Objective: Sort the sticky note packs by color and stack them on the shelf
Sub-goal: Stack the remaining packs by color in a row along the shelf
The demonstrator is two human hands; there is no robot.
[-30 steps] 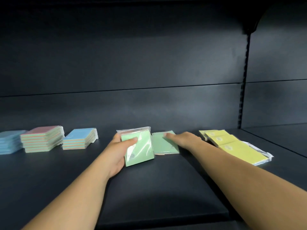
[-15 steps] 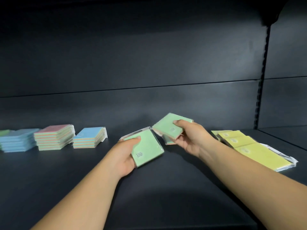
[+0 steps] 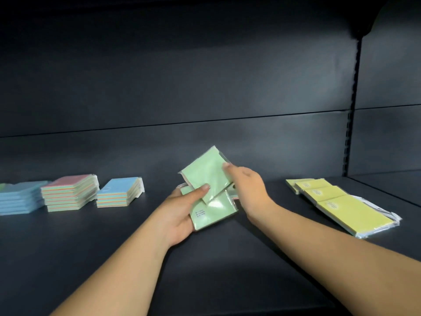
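Two green sticky note packs meet above the middle of the dark shelf. My left hand grips the lower green pack, its thumb lying across the upper one. My right hand holds the upper green pack at its right edge, tilted and overlapping the lower pack. A bit of another green pack peeks out behind them on the shelf. Yellow packs lie in a row at the right.
At the left stand a blue stack, a pink-topped multicolour stack and a blue-topped multicolour stack. The shelf's back wall rises behind; an upright slotted post stands at the right.
My right hand lifted a green pack off the shelf and brought it left onto the pack in my left hand. My left hand raised its pack slightly.
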